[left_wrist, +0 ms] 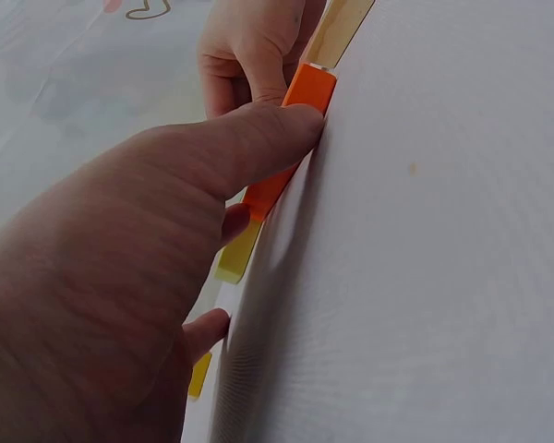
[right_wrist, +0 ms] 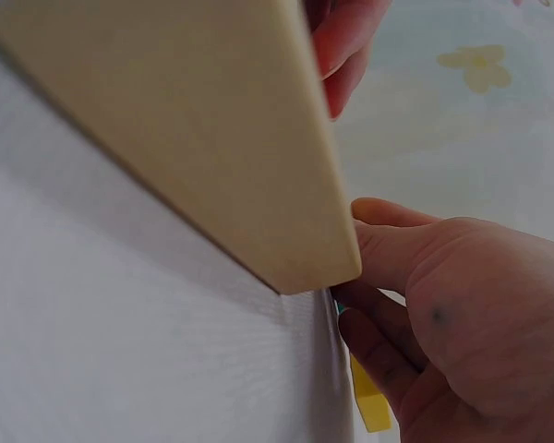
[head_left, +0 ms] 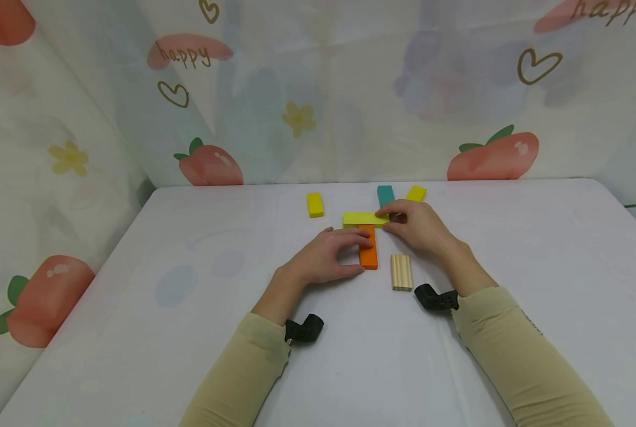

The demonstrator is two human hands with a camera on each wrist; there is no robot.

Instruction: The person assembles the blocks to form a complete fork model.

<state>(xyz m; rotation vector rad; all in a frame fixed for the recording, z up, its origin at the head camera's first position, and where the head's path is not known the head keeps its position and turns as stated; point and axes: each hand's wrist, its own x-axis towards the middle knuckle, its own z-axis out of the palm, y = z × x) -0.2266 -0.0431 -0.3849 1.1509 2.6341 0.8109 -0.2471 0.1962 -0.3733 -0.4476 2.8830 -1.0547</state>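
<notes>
An orange block (head_left: 368, 256) lies lengthwise on the table, its far end against a yellow-green block (head_left: 358, 219) that runs crosswise, forming a T. My left hand (head_left: 328, 255) holds the orange block between curved fingers and thumb; in the left wrist view the thumb lies across the orange block (left_wrist: 305, 88). At the right end of the yellow-green block, my right hand (head_left: 416, 225) pinches it with thumb and forefinger. That grip is hidden in the right wrist view behind a natural wood block (right_wrist: 194, 138), grooved on top in the head view.
Beyond my right hand lie a teal block (head_left: 385, 194) and a slanted yellow block (head_left: 416, 193). Another yellow block (head_left: 315, 205) lies left of the T. A white cloth covers the table (head_left: 190, 356), and a patterned curtain (head_left: 350, 89) hangs behind its far edge.
</notes>
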